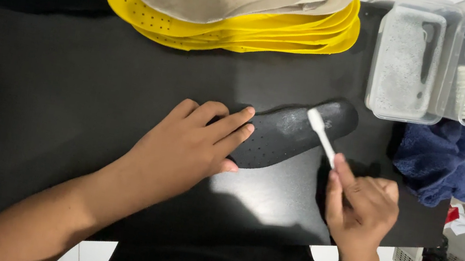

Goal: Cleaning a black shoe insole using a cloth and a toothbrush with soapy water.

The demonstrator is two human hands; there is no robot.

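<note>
**Foam on the heel, the rest untouched**

On the black tabletop (65,99), the left hand (184,148) lay flat, fingers spread, pinning the black insole (287,135). The right hand (359,208) gripped a white toothbrush (321,134), scrubbing suds into the far end. Yellow insoles (229,32) waited beyond.

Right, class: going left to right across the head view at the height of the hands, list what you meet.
Left hand pressing flat → black perforated insole → white toothbrush → right hand gripping it → crumpled blue cloth.
</note>
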